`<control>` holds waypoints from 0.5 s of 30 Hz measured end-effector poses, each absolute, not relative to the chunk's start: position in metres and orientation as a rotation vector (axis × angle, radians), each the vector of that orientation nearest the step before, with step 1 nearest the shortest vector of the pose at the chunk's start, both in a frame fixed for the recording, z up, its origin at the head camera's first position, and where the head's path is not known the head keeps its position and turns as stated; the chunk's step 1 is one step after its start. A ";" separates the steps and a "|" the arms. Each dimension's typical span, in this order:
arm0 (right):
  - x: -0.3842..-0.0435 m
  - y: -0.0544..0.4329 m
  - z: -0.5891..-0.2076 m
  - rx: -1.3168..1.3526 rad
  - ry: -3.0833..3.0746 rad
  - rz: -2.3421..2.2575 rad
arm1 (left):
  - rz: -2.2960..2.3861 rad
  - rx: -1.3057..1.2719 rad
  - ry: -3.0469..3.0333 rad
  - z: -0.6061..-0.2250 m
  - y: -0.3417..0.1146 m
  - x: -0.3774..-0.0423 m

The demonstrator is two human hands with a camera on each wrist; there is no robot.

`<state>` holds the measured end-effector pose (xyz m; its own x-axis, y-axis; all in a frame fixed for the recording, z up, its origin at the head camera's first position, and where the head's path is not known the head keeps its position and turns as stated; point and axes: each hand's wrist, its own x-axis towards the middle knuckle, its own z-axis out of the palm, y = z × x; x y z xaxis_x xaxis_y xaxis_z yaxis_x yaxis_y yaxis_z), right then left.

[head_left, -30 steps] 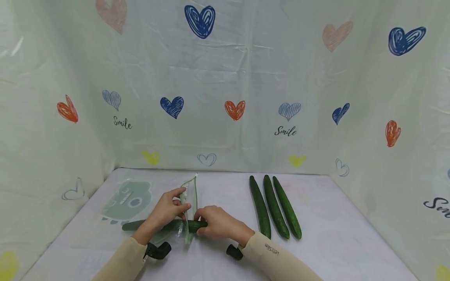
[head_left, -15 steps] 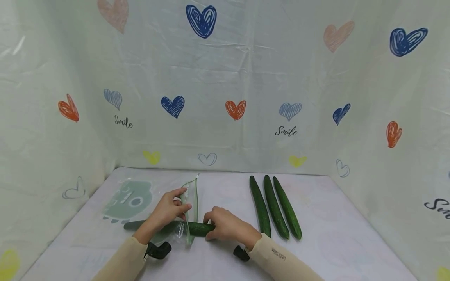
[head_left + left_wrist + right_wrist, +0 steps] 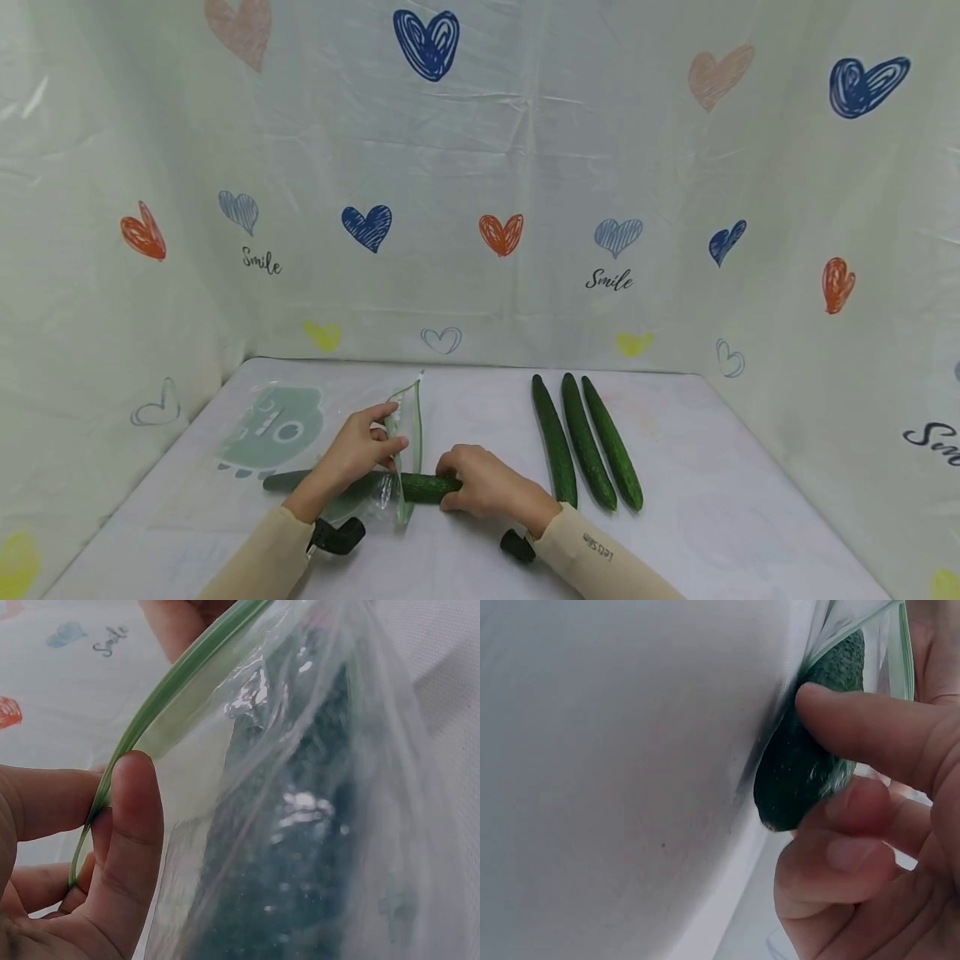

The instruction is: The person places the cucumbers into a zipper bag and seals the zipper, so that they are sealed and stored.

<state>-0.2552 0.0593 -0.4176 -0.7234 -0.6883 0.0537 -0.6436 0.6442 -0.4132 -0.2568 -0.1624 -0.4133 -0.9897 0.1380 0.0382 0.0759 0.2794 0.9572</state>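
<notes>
A clear zip bag [image 3: 288, 417] with a green monster print and green rim lies on the left of the table, its mouth facing right. One cucumber [image 3: 424, 489] lies mostly inside it, its right end sticking out of the mouth. My left hand [image 3: 351, 454] pinches the bag's rim between thumb and fingers; in the left wrist view the green zip strip [image 3: 142, 720] runs between them. In the right wrist view, the thumb and curled fingers of my right hand [image 3: 877, 817] grip the cucumber's exposed end [image 3: 799, 769].
Three more cucumbers [image 3: 588, 442] lie side by side on the white table [image 3: 720, 483], right of my right hand. A white curtain [image 3: 555, 183] printed with hearts closes off the back and sides. A black wrist camera [image 3: 337, 535] sits beneath my left wrist.
My right hand has shifted right along the cucumber to near its end, so more of the cucumber shows outside the bag. The left hand has kept its place on the rim.
</notes>
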 end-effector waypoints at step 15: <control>-0.257 0.060 -0.417 -1.137 2.748 -0.716 | 1.862 0.212 2.454 -0.411 -0.163 -0.255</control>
<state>-0.2573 0.0599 -0.4168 -0.7207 -0.6861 0.0997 -0.6475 0.6147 -0.4504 -0.2552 -0.1632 -0.4111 -0.9892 0.1413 0.0399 0.0765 0.2640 0.9615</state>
